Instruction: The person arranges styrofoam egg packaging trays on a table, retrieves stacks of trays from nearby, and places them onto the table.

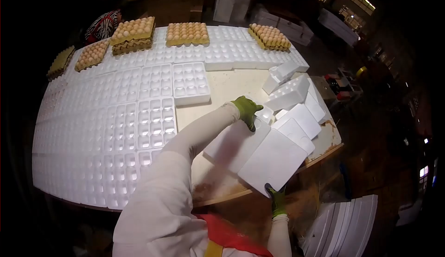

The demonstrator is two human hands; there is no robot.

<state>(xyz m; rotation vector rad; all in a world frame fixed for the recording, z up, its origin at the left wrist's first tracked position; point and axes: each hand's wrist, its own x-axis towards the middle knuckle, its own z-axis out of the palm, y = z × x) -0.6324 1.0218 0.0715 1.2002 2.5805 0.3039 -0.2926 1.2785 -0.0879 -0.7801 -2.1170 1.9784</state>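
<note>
Dim surroundings, bright centre (edges bowed)

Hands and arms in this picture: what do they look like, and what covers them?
The left hand and right hand both wear green gloves, darker toward some fingertips. Long off-white sleeves cover the arms, looser and creased higher up the left one. I see no cables or markings.
</note>
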